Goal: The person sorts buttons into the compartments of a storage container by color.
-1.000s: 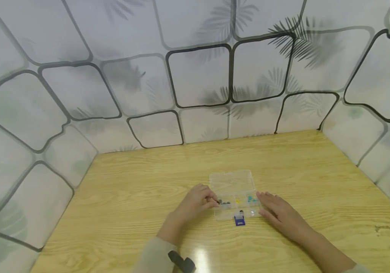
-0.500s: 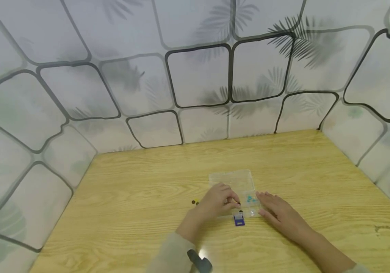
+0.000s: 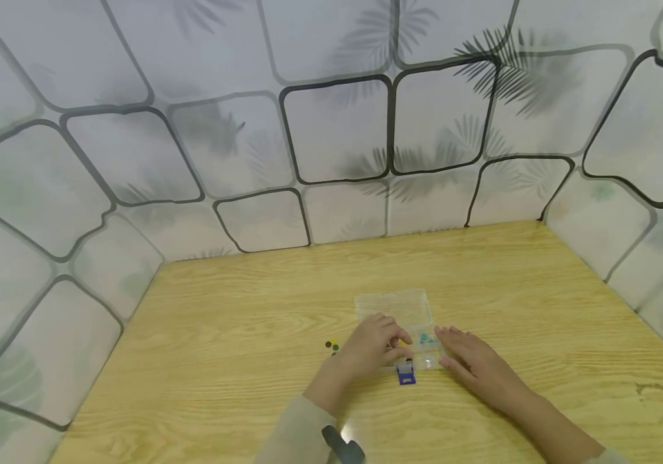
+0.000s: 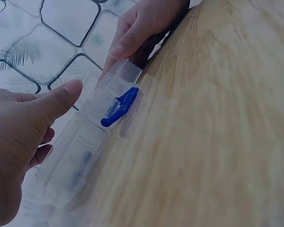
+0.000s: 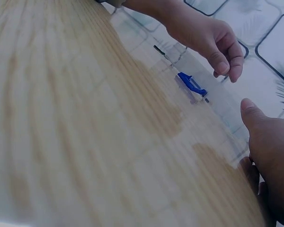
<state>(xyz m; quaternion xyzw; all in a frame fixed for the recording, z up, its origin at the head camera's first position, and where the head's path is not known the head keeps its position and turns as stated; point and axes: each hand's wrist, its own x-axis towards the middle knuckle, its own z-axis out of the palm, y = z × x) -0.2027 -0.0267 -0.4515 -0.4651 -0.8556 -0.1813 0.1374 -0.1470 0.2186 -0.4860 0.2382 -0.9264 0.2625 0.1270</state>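
Note:
A clear plastic compartment box (image 3: 427,362) lies on the table with its transparent lid (image 3: 392,308) swung back. Over its left part hovers my left hand (image 3: 368,345), thumb and fingertips apart and nothing visible between them. It hides the compartments below. My right hand (image 3: 479,364) rests against the box's right edge with its fingers extended. Small turquoise pieces (image 3: 425,338) lie in the back right compartment. A blue clip-like piece (image 3: 406,375) sits at the box's front edge, also seen in the left wrist view as a blue latch-shaped part (image 4: 120,107).
A few small dark and yellow round pieces (image 3: 331,345) lie on the wooden table (image 3: 221,361), left of the box. Patterned fabric walls (image 3: 343,212) stand along the back and sides.
My left hand has moved right from the box's left edge to over its middle. The small dark piece at its fingertips is no longer seen there, and the fingers have parted. The right hand stays.

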